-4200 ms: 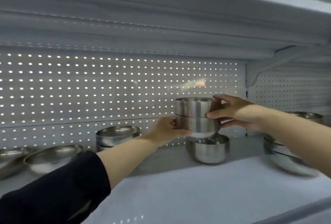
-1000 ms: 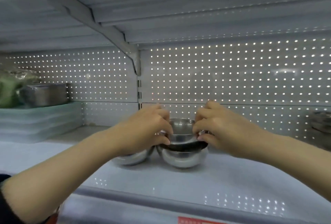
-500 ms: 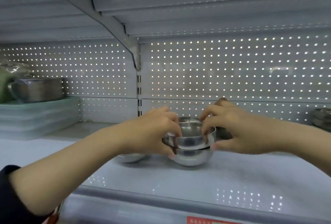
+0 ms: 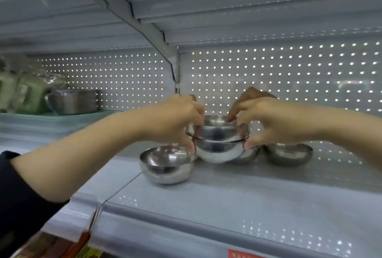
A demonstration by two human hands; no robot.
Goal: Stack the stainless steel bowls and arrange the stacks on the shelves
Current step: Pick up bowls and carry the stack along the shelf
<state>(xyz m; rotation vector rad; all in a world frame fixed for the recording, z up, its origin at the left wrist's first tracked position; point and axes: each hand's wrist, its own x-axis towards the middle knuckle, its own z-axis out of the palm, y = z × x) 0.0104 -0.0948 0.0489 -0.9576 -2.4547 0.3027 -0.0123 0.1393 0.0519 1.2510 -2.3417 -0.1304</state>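
A stack of two round steel bowls (image 4: 219,148) hangs just above the white shelf (image 4: 237,195). My left hand (image 4: 175,119) grips its left side and my right hand (image 4: 266,121) grips its right side, fingers on the rim of the upper bowl. A single steel bowl (image 4: 166,164) stands on the shelf at the front left of the stack. Another bowl (image 4: 289,154) sits to the right. A further bowl (image 4: 246,157) is partly hidden behind the stack.
A steel pot (image 4: 72,101) and wrapped green packs (image 4: 22,92) rest on pale trays (image 4: 41,125) at the left. The perforated back panel (image 4: 289,76) and a shelf bracket (image 4: 165,51) close the space behind and above. A red label (image 4: 241,254) marks the shelf's front edge.
Both hands have lifted the two-bowl stack slightly off the shelf. The view shifted, so a front-left bowl and a right bowl now show.
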